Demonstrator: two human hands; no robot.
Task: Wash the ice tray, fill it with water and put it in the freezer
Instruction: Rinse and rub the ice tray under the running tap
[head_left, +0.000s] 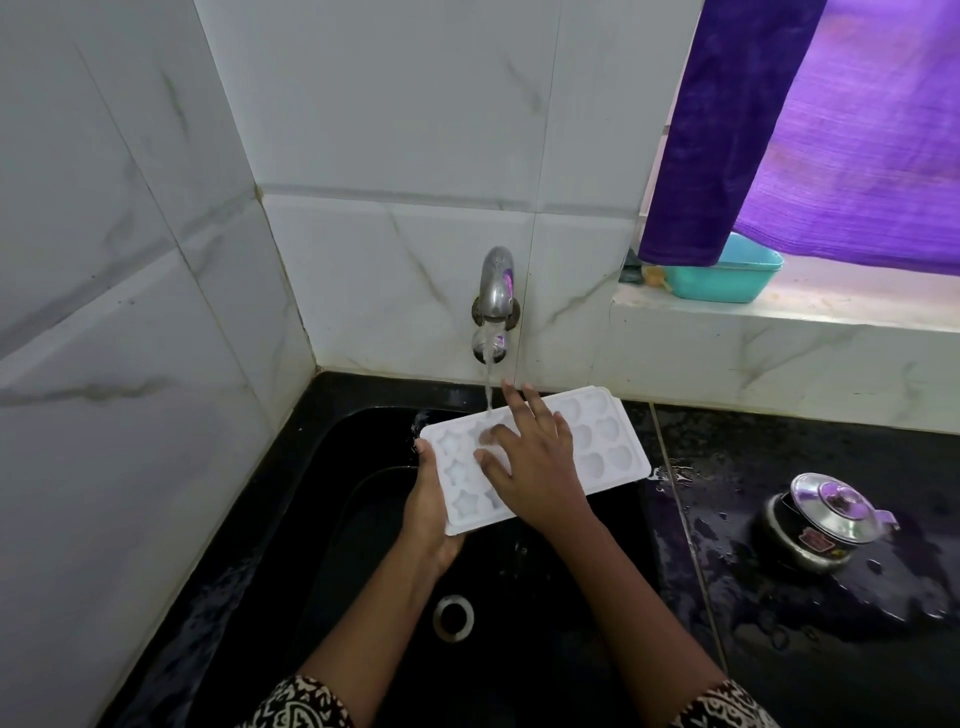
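In the head view, the step in hand is judged to be the washing. The white plastic ice tray with star and heart moulds (597, 447) is held above the black sink (545, 597), slightly tilted. Its far edge sits under the thin stream of water (488, 387) falling from the chrome wall tap (496, 291).

The left hand (431, 514) is set under the tray's near corner with the thumb hooked over the rim — the tray is gripped and carried by it. The right hand (535, 462) is laid flat on top, fingers straight and spread over the middle moulds, with nothing grasped. The water lands just beyond its fingertips. Rubbing is the likely purpose, though motion cannot be read here.

Filling is judged not yet begun. Next, the heart moulds to the right of the right hand would need to be brought under the stream, rubbed and tipped out. The tray would then have to be levelled — only so can water be kept in every mould.

Well to the right of the right hand, a lidded steel pot (821, 525) stands on the wet black bench (727, 571). No freezer is in view.
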